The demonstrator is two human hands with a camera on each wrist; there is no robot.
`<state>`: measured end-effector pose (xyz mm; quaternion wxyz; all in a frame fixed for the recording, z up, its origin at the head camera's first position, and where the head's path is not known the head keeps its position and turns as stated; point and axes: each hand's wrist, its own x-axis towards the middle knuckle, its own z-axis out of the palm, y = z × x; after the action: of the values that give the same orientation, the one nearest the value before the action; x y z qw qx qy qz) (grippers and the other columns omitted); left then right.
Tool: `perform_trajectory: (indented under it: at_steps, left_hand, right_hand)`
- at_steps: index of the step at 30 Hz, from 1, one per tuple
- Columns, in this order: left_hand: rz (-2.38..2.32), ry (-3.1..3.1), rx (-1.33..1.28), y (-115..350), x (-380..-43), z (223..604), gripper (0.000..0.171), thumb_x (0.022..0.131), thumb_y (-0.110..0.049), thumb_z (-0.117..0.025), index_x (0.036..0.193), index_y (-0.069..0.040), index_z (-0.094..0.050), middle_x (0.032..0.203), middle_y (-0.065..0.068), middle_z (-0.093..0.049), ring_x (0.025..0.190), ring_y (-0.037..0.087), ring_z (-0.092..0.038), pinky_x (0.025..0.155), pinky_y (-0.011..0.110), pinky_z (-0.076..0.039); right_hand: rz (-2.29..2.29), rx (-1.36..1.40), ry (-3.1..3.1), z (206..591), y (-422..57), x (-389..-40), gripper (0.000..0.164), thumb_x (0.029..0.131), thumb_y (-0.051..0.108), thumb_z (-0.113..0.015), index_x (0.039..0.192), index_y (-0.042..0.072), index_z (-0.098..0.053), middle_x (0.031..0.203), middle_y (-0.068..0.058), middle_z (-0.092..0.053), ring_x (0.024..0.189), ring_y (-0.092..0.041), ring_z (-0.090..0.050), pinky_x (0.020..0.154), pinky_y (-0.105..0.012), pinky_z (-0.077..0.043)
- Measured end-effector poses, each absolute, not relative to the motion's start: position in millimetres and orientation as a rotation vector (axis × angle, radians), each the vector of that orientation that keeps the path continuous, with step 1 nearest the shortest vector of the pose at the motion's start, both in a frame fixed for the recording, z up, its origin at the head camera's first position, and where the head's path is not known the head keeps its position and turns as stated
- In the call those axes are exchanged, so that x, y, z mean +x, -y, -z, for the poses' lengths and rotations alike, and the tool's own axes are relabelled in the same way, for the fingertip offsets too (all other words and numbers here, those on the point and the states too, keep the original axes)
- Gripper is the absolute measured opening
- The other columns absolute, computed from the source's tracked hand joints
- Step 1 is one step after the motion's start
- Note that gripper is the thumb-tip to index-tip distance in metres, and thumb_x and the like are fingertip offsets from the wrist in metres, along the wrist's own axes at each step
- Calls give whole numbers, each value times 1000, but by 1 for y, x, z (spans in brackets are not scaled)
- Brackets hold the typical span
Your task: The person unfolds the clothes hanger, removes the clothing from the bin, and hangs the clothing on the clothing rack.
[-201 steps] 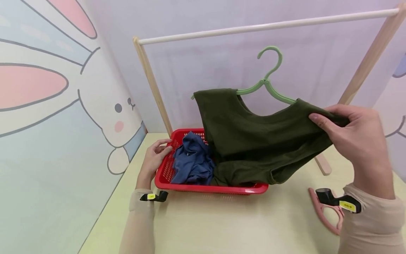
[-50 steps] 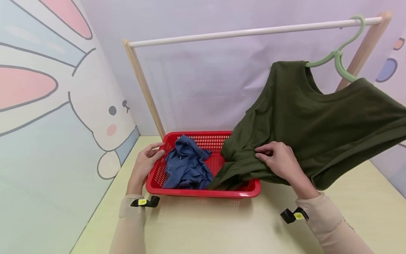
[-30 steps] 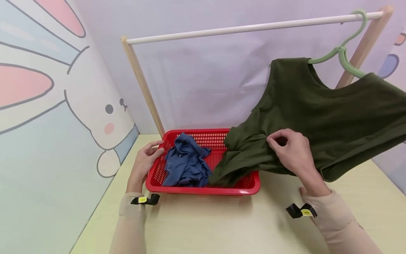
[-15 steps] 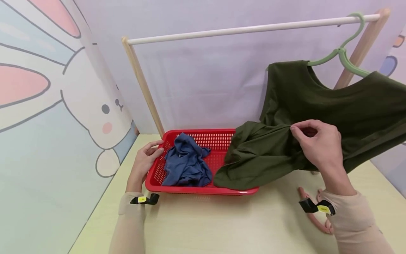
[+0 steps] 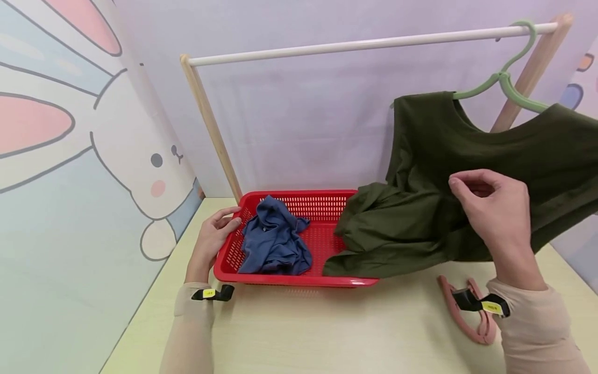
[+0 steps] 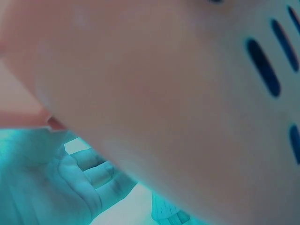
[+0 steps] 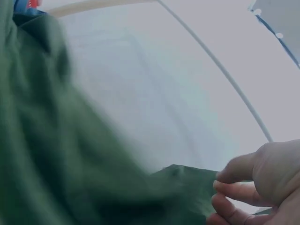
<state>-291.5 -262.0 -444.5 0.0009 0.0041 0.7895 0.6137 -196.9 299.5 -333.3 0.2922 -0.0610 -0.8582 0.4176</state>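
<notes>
Because the dark green garment (image 5: 432,150) hangs by its green hanger (image 5: 503,78) on the white rail (image 5: 364,45), yet drapes its lower folds over the right end of the red basket (image 5: 280,281), a snagged hem seems the likeliest trouble; a sharp tug to the right could drag the basket across the worktop (image 5: 327,332), pull a shoulder off the hanger, or jog the hook along the rail; the left hand (image 5: 216,236), which holds the basket at its left rim, looks able to check only the first of these. The right hand (image 5: 497,213) is in front of the garment, thumb and fingertips drawn together; whether that grip has cloth in it I cannot tell (the right wrist view shows green fabric meeting the fingertips, but no clear pinch); the pink hanger (image 5: 455,316) lies on the worktop below. Compared with half a second ago, the right hand is farther right; the lower folds have drawn a little off the basket, baring more of its back rim; the left hand, basket and blue cloth (image 5: 275,241) have stayed put.
</notes>
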Motion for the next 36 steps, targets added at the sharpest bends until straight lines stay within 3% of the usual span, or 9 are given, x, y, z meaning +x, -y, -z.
perform_trajectory:
  at_steps: [6, 25, 29, 36]
  left_hand:
    - [-1940, -2477, 22, 261, -289, 444, 56, 111, -38, -72, 162, -20, -59, 156, 23, -61, 128, 36, -71, 92, 39, -67]
    - [-1944, -2474, 0, 262, -289, 445, 55, 111, -38, -71, 162, -21, -59, 156, 22, -62, 128, 34, -72, 92, 38, -67]
    - [-1938, -2481, -14, 262, -288, 446, 55, 111, -39, -71, 161, -22, -59, 155, 22, -63, 125, 32, -72, 93, 38, -67]
    - [-1939, -2490, 6, 260, -290, 446, 55, 111, -39, -72, 161, -21, -60, 157, 21, -62, 133, 39, -68, 96, 39, -66]
  right_hand:
    - [-1270, -185, 2233, 329, -303, -193, 38, 101, 34, -84, 133, 15, -77, 104, 32, -69, 97, 5, -64, 80, -2, -48]
    - [-1388, -109, 2198, 326, -296, -191, 56, 98, 27, -89, 150, 18, -69, 116, 22, -72, 106, 2, -67, 85, -3, -49]
    - [-1431, -32, 2200, 327, -292, -195, 61, 98, 23, -89, 155, 19, -66, 123, 20, -74, 110, 1, -69, 87, -4, -51]
    - [-1541, 212, 2156, 323, -281, -208, 65, 98, 8, -86, 158, 17, -63, 132, 11, -76, 114, -2, -74, 91, -8, -55]
